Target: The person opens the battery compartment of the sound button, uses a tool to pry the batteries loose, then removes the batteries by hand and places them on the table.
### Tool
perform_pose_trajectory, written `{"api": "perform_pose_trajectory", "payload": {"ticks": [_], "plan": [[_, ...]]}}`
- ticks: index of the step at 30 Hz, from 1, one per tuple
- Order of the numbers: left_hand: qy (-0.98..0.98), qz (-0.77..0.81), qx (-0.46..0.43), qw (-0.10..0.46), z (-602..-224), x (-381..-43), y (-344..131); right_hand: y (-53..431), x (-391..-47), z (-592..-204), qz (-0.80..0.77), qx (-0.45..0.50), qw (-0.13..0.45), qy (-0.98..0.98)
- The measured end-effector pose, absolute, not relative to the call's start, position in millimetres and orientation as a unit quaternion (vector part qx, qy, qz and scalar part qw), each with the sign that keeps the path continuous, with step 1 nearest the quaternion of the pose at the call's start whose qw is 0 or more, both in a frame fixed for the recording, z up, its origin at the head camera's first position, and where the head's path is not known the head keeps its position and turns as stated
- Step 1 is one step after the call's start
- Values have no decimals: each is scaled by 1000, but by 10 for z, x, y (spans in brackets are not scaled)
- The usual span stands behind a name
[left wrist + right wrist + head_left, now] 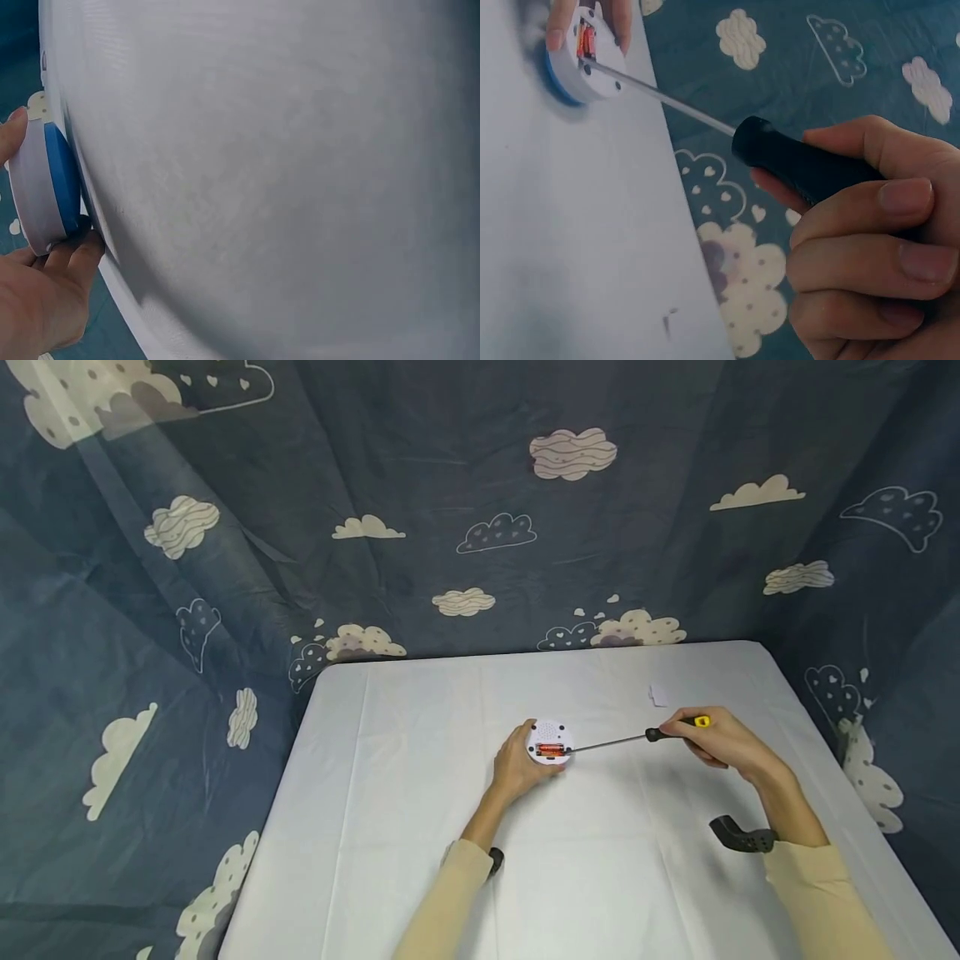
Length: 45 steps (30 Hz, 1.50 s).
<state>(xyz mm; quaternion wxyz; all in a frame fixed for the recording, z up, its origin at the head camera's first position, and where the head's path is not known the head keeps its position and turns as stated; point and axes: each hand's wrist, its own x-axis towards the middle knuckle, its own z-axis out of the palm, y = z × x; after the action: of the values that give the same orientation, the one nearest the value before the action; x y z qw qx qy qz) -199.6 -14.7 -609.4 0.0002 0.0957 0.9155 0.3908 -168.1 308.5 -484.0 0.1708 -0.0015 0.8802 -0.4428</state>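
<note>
My left hand [517, 766] grips a round white battery-powered device [550, 732] by its edge, thumb and fingers on opposite sides. Its back faces up, with small dark spots round the rim and orange-red batteries [551, 750] showing in an uncovered compartment. In the left wrist view the device's other face [63, 176] is blue. A long-shafted screwdriver [799, 161], with a black handle and yellow end, is in my right hand [712, 737], its fingers curled round the handle. The shaft's tip meets the device beside the batteries; its exact contact is too small to tell.
A small white flat piece [657, 696] lies on the white-covered table [420, 827], beyond my right hand. Dark blue cloth [450, 468] with cloud prints hangs behind the table and at both sides. A black wrist mount [741, 835] juts from the right wrist.
</note>
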Motion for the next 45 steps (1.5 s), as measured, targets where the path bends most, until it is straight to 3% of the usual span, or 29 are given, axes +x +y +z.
{"api": "perform_pose_trajectory", "payload": {"ticks": [9, 21, 45], "plan": [[923, 372, 92, -18, -6101, -1977, -139, 2823, -1706, -4591, -411, -31, 169, 895], [918, 384, 97, 1, -6095, -2056, -149, 3151, -1818, -4765, -455, -39, 177, 872], [912, 400, 91, 8, -6089, -2032, -169, 3037, -1779, -4667, -434, -35, 181, 882]]}}
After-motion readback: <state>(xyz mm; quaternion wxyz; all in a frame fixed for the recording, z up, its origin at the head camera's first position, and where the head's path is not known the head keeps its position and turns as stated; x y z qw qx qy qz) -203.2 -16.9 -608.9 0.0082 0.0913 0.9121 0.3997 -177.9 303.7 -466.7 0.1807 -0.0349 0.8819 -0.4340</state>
